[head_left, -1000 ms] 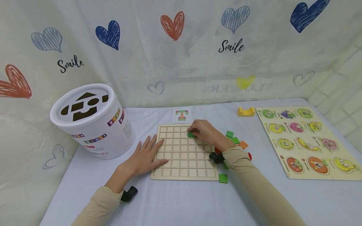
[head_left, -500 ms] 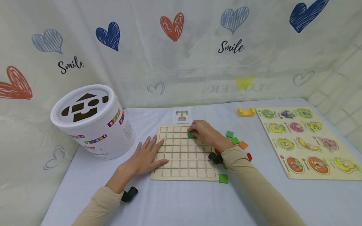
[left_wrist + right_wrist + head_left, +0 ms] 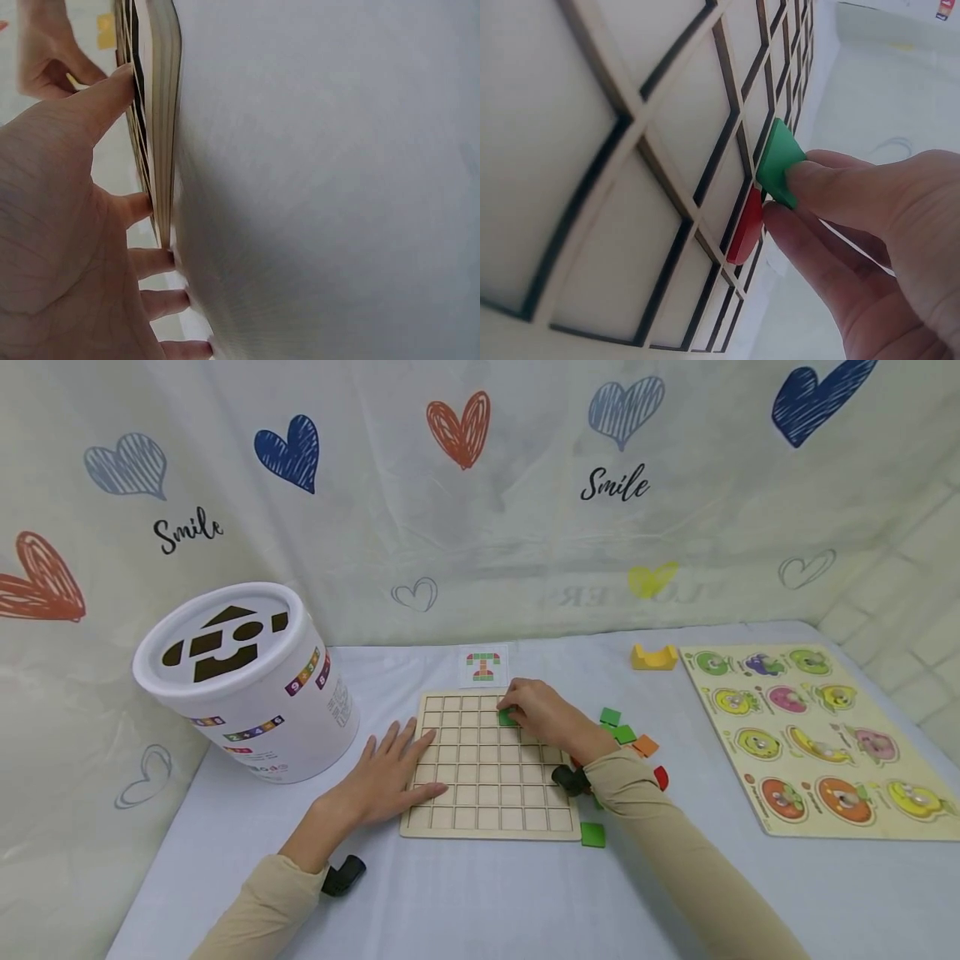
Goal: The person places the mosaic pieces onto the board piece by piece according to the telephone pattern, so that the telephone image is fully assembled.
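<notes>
A wooden grid board (image 3: 487,774) lies on the white cloth. My left hand (image 3: 384,779) rests with spread fingers on its left edge; in the left wrist view the thumb and fingertips of that hand (image 3: 67,217) touch the board's side (image 3: 161,120). Near the board's top edge, my right hand (image 3: 546,714) pinches a green square tile (image 3: 507,717). The right wrist view shows the thumb and fingers of this hand (image 3: 870,225) on the green tile (image 3: 778,161), tilted over the grid, beside a red piece (image 3: 747,229) on the board. A pattern card (image 3: 483,667) lies behind the board.
A large white bucket (image 3: 255,710) stands at the left. Right of the board are loose green tiles (image 3: 592,835), an orange tile (image 3: 645,745) and a red piece (image 3: 661,777). Farther right lie a yellow block (image 3: 653,657) and a fruit puzzle board (image 3: 817,743).
</notes>
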A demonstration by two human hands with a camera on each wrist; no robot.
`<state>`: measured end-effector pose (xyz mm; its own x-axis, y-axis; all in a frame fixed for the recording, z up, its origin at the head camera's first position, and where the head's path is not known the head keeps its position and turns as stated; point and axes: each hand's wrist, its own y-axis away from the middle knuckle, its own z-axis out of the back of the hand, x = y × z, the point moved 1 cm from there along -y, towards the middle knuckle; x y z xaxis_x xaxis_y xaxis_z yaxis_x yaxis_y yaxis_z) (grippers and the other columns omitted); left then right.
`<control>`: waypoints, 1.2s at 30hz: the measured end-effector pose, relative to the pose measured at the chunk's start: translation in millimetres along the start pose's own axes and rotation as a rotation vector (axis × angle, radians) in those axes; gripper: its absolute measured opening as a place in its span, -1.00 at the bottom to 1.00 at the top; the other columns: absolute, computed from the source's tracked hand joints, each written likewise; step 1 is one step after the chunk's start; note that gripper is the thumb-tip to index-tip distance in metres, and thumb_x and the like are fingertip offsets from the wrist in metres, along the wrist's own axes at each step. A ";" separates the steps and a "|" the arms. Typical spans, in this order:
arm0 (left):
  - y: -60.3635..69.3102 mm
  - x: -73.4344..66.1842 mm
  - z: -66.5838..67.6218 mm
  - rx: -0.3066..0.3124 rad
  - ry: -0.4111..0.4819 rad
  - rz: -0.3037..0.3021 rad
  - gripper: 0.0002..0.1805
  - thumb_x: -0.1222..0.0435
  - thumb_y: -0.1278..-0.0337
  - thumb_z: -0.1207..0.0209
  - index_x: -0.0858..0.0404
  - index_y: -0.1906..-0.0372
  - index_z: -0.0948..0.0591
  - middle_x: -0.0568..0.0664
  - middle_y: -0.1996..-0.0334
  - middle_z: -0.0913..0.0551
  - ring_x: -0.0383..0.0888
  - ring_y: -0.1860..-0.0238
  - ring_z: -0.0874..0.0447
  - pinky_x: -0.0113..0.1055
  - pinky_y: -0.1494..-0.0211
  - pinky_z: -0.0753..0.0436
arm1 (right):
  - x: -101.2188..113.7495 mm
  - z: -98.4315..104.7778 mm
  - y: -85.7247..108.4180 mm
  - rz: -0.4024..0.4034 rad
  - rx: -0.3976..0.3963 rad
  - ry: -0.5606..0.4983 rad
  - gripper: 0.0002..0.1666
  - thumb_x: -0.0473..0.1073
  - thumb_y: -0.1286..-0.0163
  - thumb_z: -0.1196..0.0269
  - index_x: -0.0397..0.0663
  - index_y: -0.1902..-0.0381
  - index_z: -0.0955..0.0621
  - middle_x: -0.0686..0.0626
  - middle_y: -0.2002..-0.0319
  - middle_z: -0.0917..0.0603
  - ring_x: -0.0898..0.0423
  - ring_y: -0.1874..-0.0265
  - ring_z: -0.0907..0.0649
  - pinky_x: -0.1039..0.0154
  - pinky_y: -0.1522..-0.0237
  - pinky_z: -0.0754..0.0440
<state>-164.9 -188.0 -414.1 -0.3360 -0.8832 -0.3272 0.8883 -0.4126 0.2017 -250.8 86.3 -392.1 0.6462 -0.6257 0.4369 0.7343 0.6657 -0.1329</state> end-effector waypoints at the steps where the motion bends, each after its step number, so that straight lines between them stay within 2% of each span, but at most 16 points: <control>1: 0.0 0.0 0.2 0.000 0.000 0.000 0.00 -0.32 -0.44 -0.05 0.18 -0.70 -0.09 0.29 -0.68 0.11 0.35 -0.66 0.23 0.42 -0.57 0.14 | 0.2 0.5 -0.1 -0.005 0.004 0.001 -0.75 -0.51 -0.38 -0.34 -0.36 0.01 -0.77 -0.19 0.14 -0.69 -0.11 0.10 -0.73 0.16 0.06 -0.73; 7: 0.4 -0.4 1.4 0.006 -0.003 0.001 -0.01 -0.31 -0.44 -0.05 0.19 -0.70 -0.09 0.29 -0.68 0.11 0.34 -0.66 0.24 0.42 -0.57 0.15 | 2.2 0.8 -2.7 -0.029 0.028 0.022 -0.75 -0.50 -0.40 -0.33 -0.35 0.00 -0.76 -0.18 0.13 -0.68 -0.10 0.07 -0.73 0.17 0.05 -0.73; 13: 0.5 -0.5 1.1 0.003 -0.003 0.002 -0.01 -0.31 -0.44 -0.05 0.19 -0.70 -0.09 0.29 -0.68 0.11 0.34 -0.66 0.24 0.42 -0.57 0.14 | 4.2 -1.5 -3.9 -0.010 0.031 0.075 -0.78 -0.49 -0.38 -0.36 -0.34 0.05 -0.78 -0.17 0.16 -0.69 -0.09 0.09 -0.73 0.17 0.04 -0.72; 20: 0.4 -0.6 1.0 0.004 -0.002 0.001 0.00 -0.31 -0.44 -0.05 0.20 -0.70 -0.09 0.30 -0.68 0.11 0.35 -0.66 0.23 0.42 -0.57 0.15 | 2.5 -0.5 2.0 -0.005 0.010 0.003 -0.79 -0.48 -0.40 -0.34 -0.32 0.05 -0.78 -0.14 0.14 -0.69 -0.07 0.10 -0.73 0.15 0.05 -0.71; 24: 0.2 -1.4 -0.2 -0.007 -0.002 -0.002 -0.01 -0.31 -0.44 -0.05 0.19 -0.70 -0.10 0.29 -0.68 0.11 0.35 -0.66 0.23 0.42 -0.57 0.14 | -0.2 7.3 12.1 0.011 -0.009 -0.036 -0.79 -0.47 -0.43 -0.31 -0.32 0.04 -0.78 -0.13 0.15 -0.69 -0.02 0.17 -0.72 0.16 0.13 -0.70; 28: -0.2 -3.6 -1.9 0.007 0.004 -0.012 0.00 -0.31 -0.44 -0.04 0.20 -0.70 -0.08 0.29 -0.68 0.12 0.35 -0.66 0.25 0.43 -0.56 0.15 | -8.3 20.9 29.8 -0.003 -0.023 -0.046 -0.81 -0.45 -0.42 -0.33 -0.32 0.05 -0.77 -0.11 0.15 -0.69 -0.02 0.18 -0.73 0.13 0.12 -0.72; 36: 0.0 -2.6 0.7 0.003 -0.012 0.006 -0.01 -0.30 -0.45 -0.06 0.20 -0.70 -0.10 0.29 -0.68 0.12 0.33 -0.67 0.25 0.42 -0.57 0.15 | -38.9 50.6 64.7 -0.078 -0.052 -0.027 -0.78 -0.50 -0.34 -0.36 -0.33 0.07 -0.77 -0.12 0.15 -0.72 -0.09 0.15 -0.73 -0.02 0.04 -0.73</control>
<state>-164.3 -185.8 -412.6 -0.3339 -0.8883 -0.3152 0.8896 -0.4075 0.2061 -239.0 174.3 -372.7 0.5812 -0.6630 0.4719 0.7926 0.5926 -0.1436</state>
